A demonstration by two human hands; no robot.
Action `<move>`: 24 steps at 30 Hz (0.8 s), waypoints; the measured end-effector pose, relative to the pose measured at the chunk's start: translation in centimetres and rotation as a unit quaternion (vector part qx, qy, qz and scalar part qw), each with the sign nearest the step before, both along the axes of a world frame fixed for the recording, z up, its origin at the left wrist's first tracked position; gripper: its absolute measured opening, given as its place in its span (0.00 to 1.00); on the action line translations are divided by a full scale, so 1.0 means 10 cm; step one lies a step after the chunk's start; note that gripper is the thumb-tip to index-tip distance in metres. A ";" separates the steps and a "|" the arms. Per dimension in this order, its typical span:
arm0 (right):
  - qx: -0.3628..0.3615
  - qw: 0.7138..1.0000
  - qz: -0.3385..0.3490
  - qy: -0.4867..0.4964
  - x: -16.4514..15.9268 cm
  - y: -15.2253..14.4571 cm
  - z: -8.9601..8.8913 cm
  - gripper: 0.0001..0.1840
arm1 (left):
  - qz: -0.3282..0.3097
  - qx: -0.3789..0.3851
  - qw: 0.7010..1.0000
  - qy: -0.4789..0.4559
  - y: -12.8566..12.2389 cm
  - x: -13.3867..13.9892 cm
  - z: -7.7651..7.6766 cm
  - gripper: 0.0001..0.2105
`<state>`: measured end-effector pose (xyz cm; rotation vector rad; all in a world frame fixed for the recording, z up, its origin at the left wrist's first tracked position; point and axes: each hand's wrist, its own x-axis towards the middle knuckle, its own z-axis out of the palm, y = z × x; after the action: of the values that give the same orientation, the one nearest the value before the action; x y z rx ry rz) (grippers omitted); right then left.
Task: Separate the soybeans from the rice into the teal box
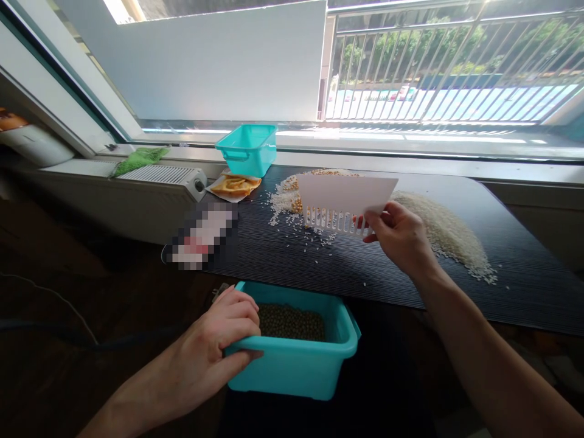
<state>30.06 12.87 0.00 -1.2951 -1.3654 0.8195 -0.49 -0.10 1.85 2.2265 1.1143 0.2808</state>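
Note:
My left hand (232,334) grips the left rim of a turquoise plastic bin (292,365), which sits below the table's front edge. Small greenish-brown beans (292,322) cover the bin's floor. Above the tabletop, my right hand (395,234) pinches a white comb-like scraper (344,191) by its right end, its slotted teeth pointing down. Partly hidden behind the scraper is a mixed pile of white rice and yellow kernels (296,204), with loose grains scattered in front. Right of my hand lies a larger heap of rice (444,231).
A second turquoise bin (249,149) stands by the window at the back. In front of it, a yellowish food-like item (235,185) rests on white paper. A blurred-out flat object (203,237) lies at the table's left edge, near a radiator (159,179) with a green cloth (141,160).

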 end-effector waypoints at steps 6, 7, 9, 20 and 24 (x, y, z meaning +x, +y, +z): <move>-0.009 1.000 0.011 0.013 -0.03 -0.06 0.05 0.07 | 0.005 0.003 1.000 -0.004 -0.01 0.01 0.00 0.07; -0.011 1.000 0.012 0.016 -0.05 -0.07 0.06 0.07 | 0.005 0.004 1.000 -0.006 -0.01 0.01 0.00 0.07; -0.022 0.999 0.028 0.020 -0.09 -0.09 0.09 0.08 | 0.006 0.004 1.000 -0.006 -0.01 0.00 0.00 0.08; -0.117 0.969 0.213 0.040 -0.32 -0.32 -0.07 0.14 | 0.012 -0.019 1.000 0.002 -0.02 -0.01 0.03 0.06; -0.119 0.969 0.213 0.025 -0.15 -0.37 0.02 0.16 | 0.006 -0.018 1.000 -0.002 -0.04 0.00 0.03 0.06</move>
<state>28.55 9.21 0.21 -1.1632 -1.5652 1.3351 -0.51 -0.48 2.17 2.1866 1.1224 0.2673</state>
